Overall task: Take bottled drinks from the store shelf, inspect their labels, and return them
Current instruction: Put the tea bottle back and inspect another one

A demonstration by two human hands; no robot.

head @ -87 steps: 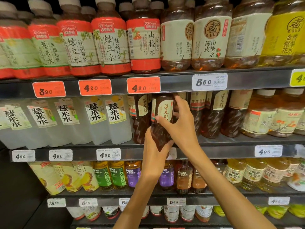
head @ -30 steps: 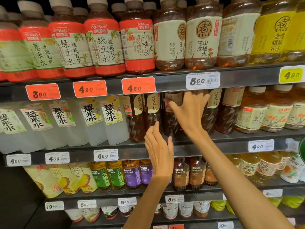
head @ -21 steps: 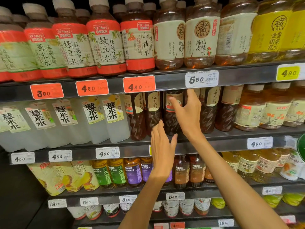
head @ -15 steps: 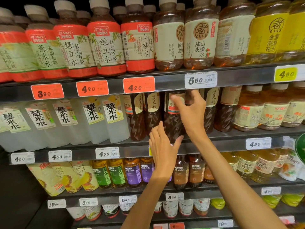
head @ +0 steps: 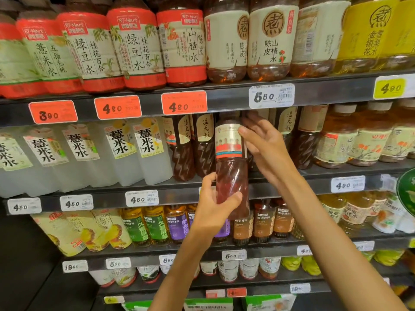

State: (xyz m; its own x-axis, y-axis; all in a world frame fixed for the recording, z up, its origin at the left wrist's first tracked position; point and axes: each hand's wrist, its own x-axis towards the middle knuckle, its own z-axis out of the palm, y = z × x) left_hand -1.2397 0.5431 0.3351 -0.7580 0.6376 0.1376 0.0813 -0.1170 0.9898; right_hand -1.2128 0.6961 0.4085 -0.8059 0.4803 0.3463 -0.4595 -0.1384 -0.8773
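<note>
Head view: bottle (head: pixel 231 167) now off shelf (head: pixel 314 176), seemingly two-handed.

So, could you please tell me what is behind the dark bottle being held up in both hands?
Behind the dark bottle, the same drink's bottles stand in a shelf row, a price rail below. The left hand hides the rail's tag there.
</note>
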